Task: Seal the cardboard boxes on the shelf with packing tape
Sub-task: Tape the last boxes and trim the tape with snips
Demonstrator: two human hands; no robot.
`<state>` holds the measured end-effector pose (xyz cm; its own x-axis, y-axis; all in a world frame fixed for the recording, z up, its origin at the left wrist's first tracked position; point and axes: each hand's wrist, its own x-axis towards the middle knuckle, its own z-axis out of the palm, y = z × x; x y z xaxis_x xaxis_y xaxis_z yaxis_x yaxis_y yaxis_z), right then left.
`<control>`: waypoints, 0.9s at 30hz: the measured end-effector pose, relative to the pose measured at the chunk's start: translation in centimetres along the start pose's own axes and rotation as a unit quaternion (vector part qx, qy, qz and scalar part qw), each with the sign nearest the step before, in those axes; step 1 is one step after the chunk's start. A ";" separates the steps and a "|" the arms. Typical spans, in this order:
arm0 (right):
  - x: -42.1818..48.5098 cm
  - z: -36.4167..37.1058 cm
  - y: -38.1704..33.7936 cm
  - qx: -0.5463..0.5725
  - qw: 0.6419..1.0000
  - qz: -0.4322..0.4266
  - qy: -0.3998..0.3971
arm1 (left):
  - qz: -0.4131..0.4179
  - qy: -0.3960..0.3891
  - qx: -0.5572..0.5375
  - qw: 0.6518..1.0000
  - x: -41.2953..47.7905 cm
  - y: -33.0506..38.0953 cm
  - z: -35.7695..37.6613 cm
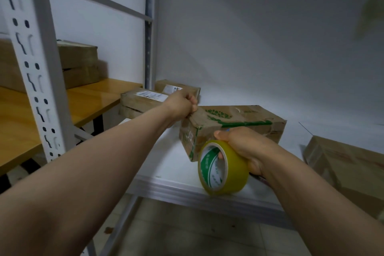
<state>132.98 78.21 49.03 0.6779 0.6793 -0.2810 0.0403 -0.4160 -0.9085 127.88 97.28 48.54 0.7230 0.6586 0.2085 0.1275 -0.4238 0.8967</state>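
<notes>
Left hand fingers curled, pinching the top corner of the green-printed cardboard box, right hand gripping a yellow tape roll — fingers through its core — just beside the box's near end, box lying on the white shelf, more boxes behind.
</notes>
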 end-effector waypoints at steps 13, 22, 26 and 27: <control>-0.8 -0.4 -1.5 -0.449 0.836 -0.260 0.176 | -0.055 -0.141 -0.149 0.977 -1.4 -2.9 0.7; 0.7 -1.3 -1.1 -0.471 0.825 -0.306 0.067 | -0.021 -0.108 -0.136 0.985 -1.7 -3.6 2.2; 0.8 -1.4 -1.3 -0.484 0.821 -0.297 0.066 | -0.016 -0.106 -0.139 0.984 -1.5 -3.3 1.8; 0.8 -1.4 -1.5 -0.484 0.821 -0.296 0.065 | -0.016 -0.097 -0.128 0.987 -1.4 -3.4 1.6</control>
<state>134.49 78.48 50.58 0.3998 0.8913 0.2138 0.9125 -0.3652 -0.1842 127.57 96.79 44.56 0.8405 0.5278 0.1225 -0.0059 -0.2172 0.9761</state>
